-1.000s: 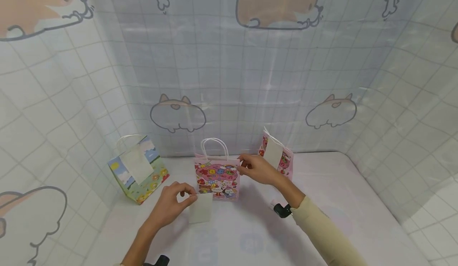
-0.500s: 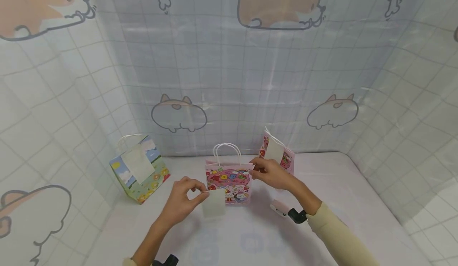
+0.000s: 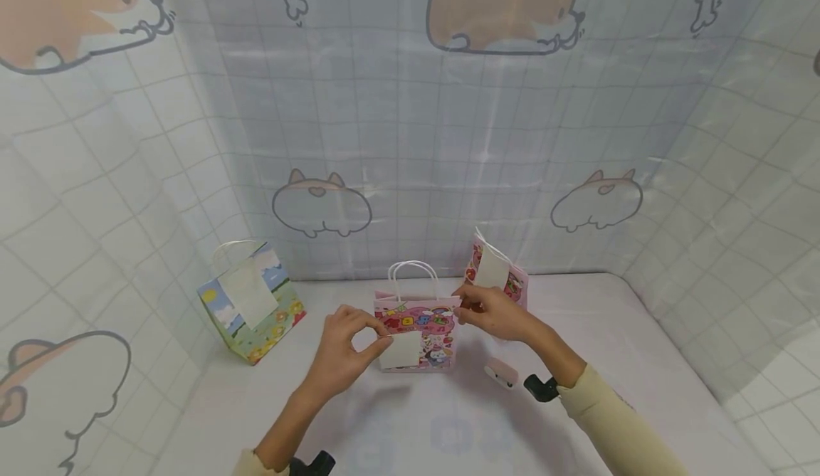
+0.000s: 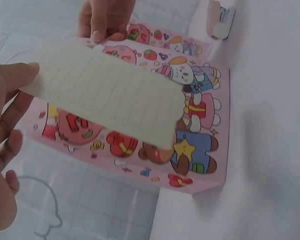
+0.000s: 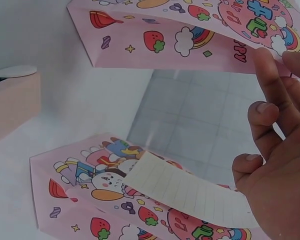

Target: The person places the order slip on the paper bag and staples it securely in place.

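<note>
My left hand (image 3: 342,355) pinches a small lined paper slip (image 4: 110,95) by one edge between thumb and forefinger. The slip hangs before the front of a pink cartoon paper gift bag (image 3: 438,337), covering part of its print; whether they touch I cannot tell. At the bag's upper right edge, my right hand (image 3: 496,312) pinches the paper between thumb and forefinger, as the right wrist view shows, with the other fingers loosely curled. The bag stands upright, its white handles (image 3: 413,266) raised.
A pink stapler (image 3: 502,373) lies on the white table (image 3: 448,433), right of the bag. Behind my right hand stands another pink bag (image 3: 514,284) with a lined slip (image 5: 190,192) on its front. A blue-green bag (image 3: 282,305), also bearing a slip, leans at left.
The middle bag has shifted right and slightly nearer, my right hand still at its edge. My left hand has brought the slip right and up before the bag. The stapler has come into fuller view.
</note>
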Demonstrator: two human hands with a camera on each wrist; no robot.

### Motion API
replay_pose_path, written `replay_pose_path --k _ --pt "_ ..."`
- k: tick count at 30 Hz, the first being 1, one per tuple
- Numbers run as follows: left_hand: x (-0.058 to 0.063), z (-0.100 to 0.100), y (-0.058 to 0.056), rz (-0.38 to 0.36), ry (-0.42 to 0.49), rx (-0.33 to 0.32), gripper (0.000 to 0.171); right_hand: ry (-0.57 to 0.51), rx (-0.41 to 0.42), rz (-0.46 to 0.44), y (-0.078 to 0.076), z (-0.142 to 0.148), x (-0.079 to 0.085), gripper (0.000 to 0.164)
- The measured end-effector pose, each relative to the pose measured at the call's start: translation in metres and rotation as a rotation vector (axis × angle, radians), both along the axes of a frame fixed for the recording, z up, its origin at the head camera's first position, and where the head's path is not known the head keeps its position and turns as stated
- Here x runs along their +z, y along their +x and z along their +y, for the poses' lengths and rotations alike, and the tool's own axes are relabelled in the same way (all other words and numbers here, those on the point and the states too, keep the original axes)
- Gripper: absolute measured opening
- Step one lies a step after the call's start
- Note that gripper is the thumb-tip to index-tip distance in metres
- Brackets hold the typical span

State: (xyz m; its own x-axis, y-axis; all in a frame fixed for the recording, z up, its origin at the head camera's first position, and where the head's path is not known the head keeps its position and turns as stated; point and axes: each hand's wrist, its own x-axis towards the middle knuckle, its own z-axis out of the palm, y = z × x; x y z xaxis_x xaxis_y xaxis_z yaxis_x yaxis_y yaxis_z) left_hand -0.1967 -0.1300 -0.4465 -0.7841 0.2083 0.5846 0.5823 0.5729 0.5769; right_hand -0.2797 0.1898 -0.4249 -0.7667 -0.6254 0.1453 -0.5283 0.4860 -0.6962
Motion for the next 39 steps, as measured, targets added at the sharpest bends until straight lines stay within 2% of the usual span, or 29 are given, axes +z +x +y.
replay_pose_path --k 6,9,21,26,31,39 --pt "-0.001 0.009 -0.006 0.128 0.021 -0.003 0.020 0.006 0.009 -0.027 0.003 0.000 0.002 0.024" --pt "-0.002 0.012 -0.009 0.162 0.043 0.002 0.020 0.012 0.008 -0.037 0.003 0.001 0.003 0.026" --pt "-0.007 0.025 -0.025 0.168 0.110 -0.015 0.016 0.004 0.037 -0.008 0.005 0.005 0.002 0.027" --pt "-0.011 0.030 -0.030 0.204 0.124 0.016 0.015 0.003 0.039 -0.004 0.005 0.005 0.000 0.023" --pt "-0.013 0.033 -0.035 0.237 0.139 0.052 0.016 0.009 0.037 -0.015 0.005 0.004 0.000 0.027" --pt "-0.019 0.037 -0.040 0.282 0.167 0.050 0.017 0.018 0.030 -0.011 0.005 0.003 0.000 0.027"
